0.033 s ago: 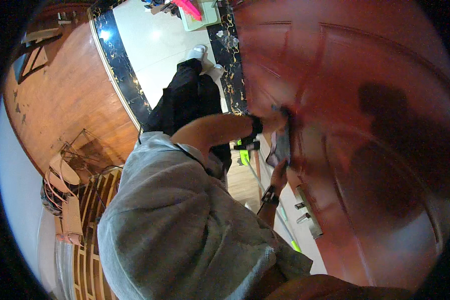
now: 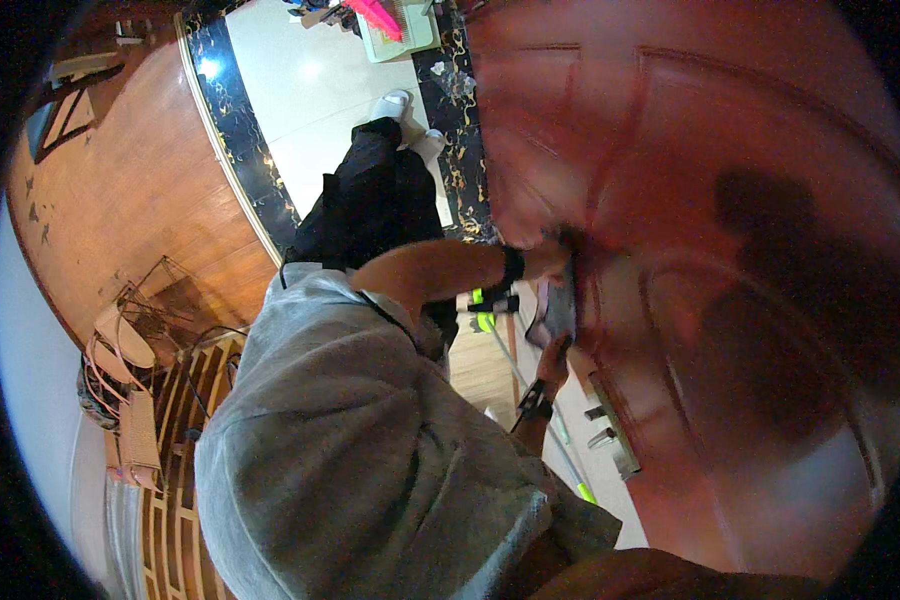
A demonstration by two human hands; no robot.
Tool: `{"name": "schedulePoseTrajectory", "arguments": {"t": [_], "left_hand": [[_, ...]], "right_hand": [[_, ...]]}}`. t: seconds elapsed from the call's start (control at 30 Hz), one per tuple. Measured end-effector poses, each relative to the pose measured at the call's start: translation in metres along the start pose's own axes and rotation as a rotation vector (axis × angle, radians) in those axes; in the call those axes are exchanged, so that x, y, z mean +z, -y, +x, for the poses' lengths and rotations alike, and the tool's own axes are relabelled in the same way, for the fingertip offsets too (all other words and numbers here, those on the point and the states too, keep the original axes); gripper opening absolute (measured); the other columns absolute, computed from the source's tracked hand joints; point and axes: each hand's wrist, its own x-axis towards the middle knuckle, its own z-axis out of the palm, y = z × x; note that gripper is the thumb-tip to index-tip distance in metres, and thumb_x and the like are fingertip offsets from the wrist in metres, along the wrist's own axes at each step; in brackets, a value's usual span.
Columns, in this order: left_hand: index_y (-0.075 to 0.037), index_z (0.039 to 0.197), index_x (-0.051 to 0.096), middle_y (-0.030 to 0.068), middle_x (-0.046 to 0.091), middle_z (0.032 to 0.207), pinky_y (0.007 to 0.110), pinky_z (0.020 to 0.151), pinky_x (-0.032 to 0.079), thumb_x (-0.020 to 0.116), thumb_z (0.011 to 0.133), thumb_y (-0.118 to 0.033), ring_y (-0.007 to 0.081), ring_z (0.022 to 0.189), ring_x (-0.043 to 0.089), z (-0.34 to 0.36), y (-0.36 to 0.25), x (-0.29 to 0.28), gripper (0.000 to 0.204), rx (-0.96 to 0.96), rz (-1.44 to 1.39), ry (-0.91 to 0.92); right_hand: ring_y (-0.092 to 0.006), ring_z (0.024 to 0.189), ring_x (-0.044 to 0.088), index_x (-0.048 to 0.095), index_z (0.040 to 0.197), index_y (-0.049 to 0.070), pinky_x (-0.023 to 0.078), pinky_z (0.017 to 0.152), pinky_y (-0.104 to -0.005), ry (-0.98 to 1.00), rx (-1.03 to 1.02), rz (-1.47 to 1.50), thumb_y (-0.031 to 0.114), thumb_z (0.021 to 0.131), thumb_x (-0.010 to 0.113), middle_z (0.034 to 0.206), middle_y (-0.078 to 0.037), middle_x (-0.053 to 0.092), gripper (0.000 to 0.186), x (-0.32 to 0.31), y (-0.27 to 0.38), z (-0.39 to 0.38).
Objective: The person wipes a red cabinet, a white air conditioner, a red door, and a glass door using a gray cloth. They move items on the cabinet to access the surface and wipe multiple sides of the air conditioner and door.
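Observation:
A large red panelled door [image 2: 690, 200] fills the right side, with a dark shadow across it. Against its near edge, both of my hands are on a grey cloth [image 2: 560, 312]. My left hand [image 2: 547, 258], with a dark band at the wrist, is at the cloth's upper end; it is blurred and its fingertips are hidden in a dark patch. Lower down, my right hand [image 2: 554, 366] grips the cloth's other end, fingers closed along it. A dark watch-like band sits on that wrist. The door's metal lock plate [image 2: 622, 440] lies just below my right hand.
A long pole with green parts [image 2: 582, 490] leans beside the door's edge. At the top, a pale green basket [image 2: 425, 25] holds a pink item. A slatted wooden rack [image 2: 182, 470] and a tan bag [image 2: 135, 445] stand at left. Black marbled strips border the white floor tiles [image 2: 280, 75].
Both hands have shifted slightly down along the door's edge with the cloth between them. The view has moved only a little.

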Motion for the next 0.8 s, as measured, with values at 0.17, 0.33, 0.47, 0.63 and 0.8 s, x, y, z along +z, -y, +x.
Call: {"name": "schedulePoseTrajectory", "arguments": {"t": [0.17,0.33,0.47,0.63,0.8], "left_hand": [[0.003,0.086,0.064,0.0229,0.065,0.086,0.047,0.068,0.050,0.053,0.085,-0.012,0.0365,0.079,0.064,-0.023,-0.007,0.081,0.019,-0.025,-0.070,-0.080],[0.005,0.092,0.063,0.0253,0.065,0.091,0.050,0.077,0.050,0.044,0.093,-0.018,0.0420,0.089,0.063,-0.023,-0.006,0.023,0.030,0.146,0.163,-0.250],[-0.003,0.093,0.065,0.0273,0.064,0.079,0.050,0.071,0.049,0.048,0.097,-0.039,0.0441,0.079,0.063,0.010,-0.036,-0.087,0.041,-0.232,-0.132,-0.703],[-0.002,0.091,0.064,0.0262,0.064,0.084,0.052,0.074,0.047,0.049,0.096,-0.043,0.0457,0.082,0.062,0.076,-0.084,-0.257,0.043,-0.068,-0.142,-1.130],[-0.003,0.111,0.062,0.0263,0.063,0.108,0.048,0.095,0.041,0.040,0.097,-0.040,0.0440,0.107,0.056,0.125,-0.139,-0.412,0.046,0.243,-0.102,-1.286]], "right_hand": [[-0.0325,0.123,0.051,0.045,0.138,-0.002,0.042,0.104,-0.0371,-0.295,0.100,0.986,0.012,0.102,0.033,0.139,-0.022,0.048,0.040,-0.094,0.001,-0.008],[-0.0277,0.128,0.045,0.035,0.144,-0.002,0.040,0.106,-0.0403,-0.329,0.069,-0.092,0.012,0.101,0.031,0.141,-0.015,0.046,0.045,-0.094,-0.038,0.032],[-0.0285,0.128,0.045,0.035,0.143,-0.003,0.039,0.107,-0.0417,-0.173,0.154,0.050,0.009,0.099,0.032,0.141,-0.017,0.046,0.045,0.044,-0.080,0.124],[-0.0295,0.129,0.046,0.035,0.142,-0.004,0.039,0.108,-0.0435,0.317,0.088,0.389,0.004,0.097,0.033,0.139,-0.019,0.047,0.045,0.270,-0.100,0.221],[-0.0306,0.129,0.046,0.035,0.141,-0.005,0.038,0.109,-0.0454,0.557,0.170,0.772,0.000,0.095,0.033,0.138,-0.022,0.047,0.046,0.401,-0.106,0.275]]}}
